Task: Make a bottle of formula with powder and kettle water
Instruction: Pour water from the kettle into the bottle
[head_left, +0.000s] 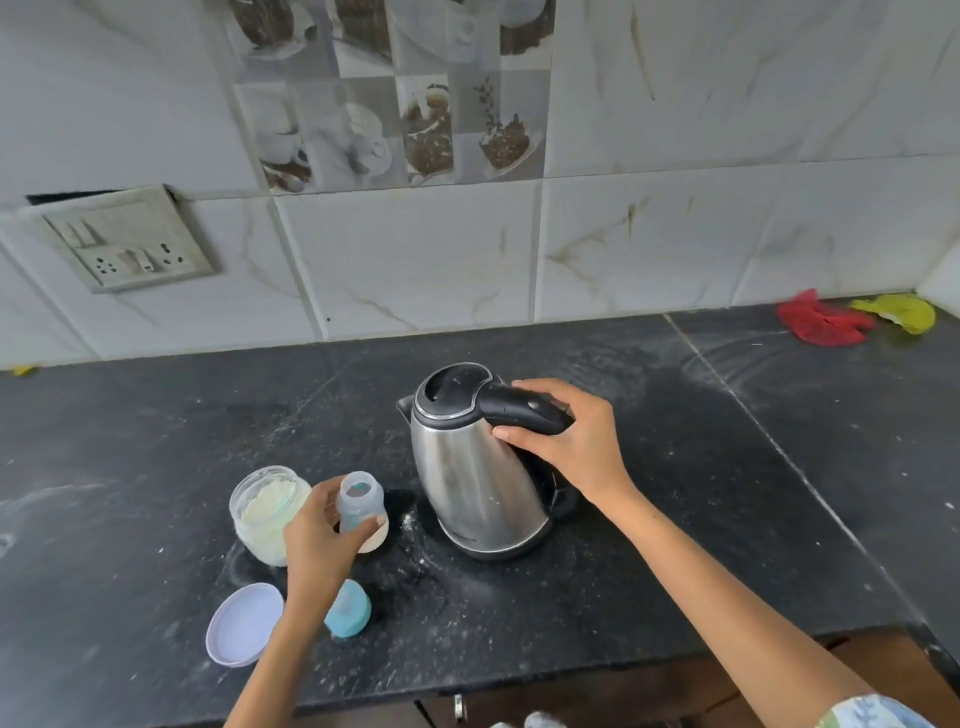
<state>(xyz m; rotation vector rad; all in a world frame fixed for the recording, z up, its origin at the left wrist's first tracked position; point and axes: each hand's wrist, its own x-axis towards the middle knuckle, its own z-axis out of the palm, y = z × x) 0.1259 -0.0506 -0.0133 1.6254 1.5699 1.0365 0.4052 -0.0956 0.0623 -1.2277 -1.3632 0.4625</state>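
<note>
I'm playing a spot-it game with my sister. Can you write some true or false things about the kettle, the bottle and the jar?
1. The right hand grips the kettle by its handle. True.
2. The bottle has its teat on. False: its mouth is open.
3. The powder jar is closed. False: the lid lies on the counter.
4. The left hand holds the bottle. True.
5. The kettle lid is open. False: shut.

faint print low on kettle (478, 467), unreadable, no other text
</note>
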